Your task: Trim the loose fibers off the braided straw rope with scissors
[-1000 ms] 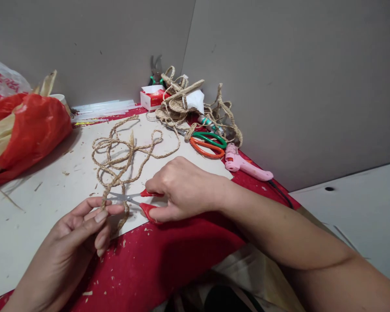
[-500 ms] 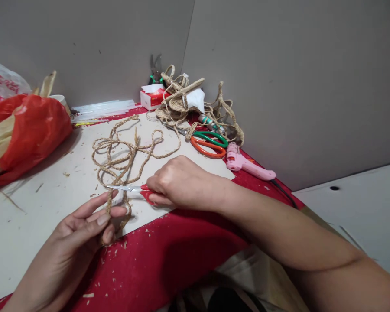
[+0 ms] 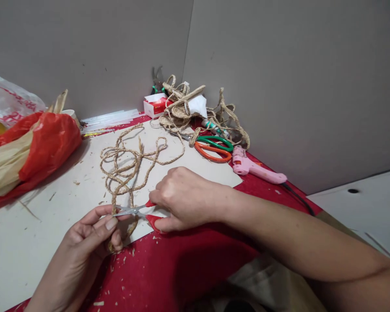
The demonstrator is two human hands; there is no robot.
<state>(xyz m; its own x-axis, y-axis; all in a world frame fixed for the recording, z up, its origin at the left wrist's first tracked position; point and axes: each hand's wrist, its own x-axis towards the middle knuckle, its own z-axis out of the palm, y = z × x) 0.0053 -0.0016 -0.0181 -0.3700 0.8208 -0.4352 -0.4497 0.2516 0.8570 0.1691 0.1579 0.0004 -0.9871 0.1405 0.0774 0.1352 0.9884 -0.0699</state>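
Note:
A tan braided straw cord [image 3: 119, 178] lies in loose loops on the white board, and its near length runs into my left hand [image 3: 95, 236]. My left thumb and fingers pinch that length. My right hand [image 3: 185, 197] grips small red-handled scissors [image 3: 131, 211] with the handles spread. Their parted blades point left and straddle the cord just above my left thumb. Another stretch of cord hangs near the scissors' pivot, down to the board's front edge. Part of the cord is hidden behind my left fingers.
A pile of braided cord [image 3: 180, 110], large scissors [image 3: 214, 148] with green and orange handles, and a pink glue gun [image 3: 255, 168] lie at the back right. Clear sticks [image 3: 113, 119] and pliers [image 3: 157, 80] are behind. A red bag of straw [image 3: 56, 141] stands left.
The scissors' blades have opened and come down around the cord at my left fingertips. My right hand's grip has spread with the handles. The view has shifted slightly.

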